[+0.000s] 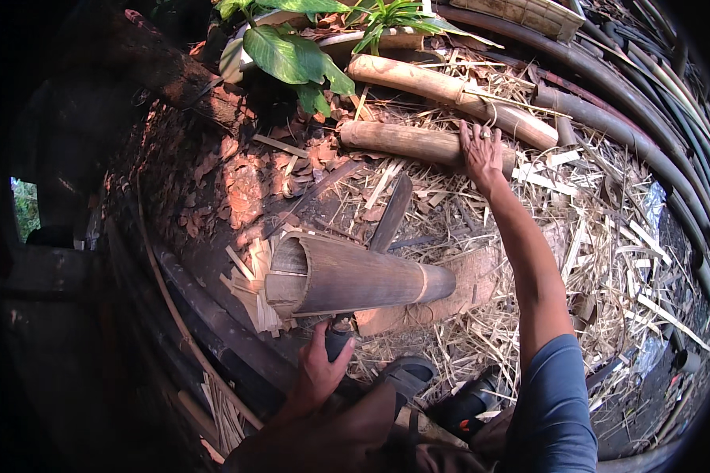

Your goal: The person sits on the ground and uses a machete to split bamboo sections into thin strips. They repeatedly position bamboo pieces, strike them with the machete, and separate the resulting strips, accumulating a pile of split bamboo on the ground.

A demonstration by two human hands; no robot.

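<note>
My right hand [483,158] is stretched far forward, its fingers spread over a short bamboo log [402,142]. Just beyond lies a longer, paler bamboo log [418,83]. Closer to me, a thick hollow bamboo section [371,280] lies on its side with its open end to the left. My left hand [321,364] is closed around a dark, rounded handle-like piece [338,339] beside that open end; its kind cannot be made out. Behind the thick section, a dark flat piece [392,213] slants away.
Pale bamboo strips [256,288] are stacked by the hollow end. Shavings and straw-like scraps [599,236] litter the ground at right. Long poles [631,126] curve along the right edge. A leafy plant [292,55] and a light crate [532,16] stand at the back.
</note>
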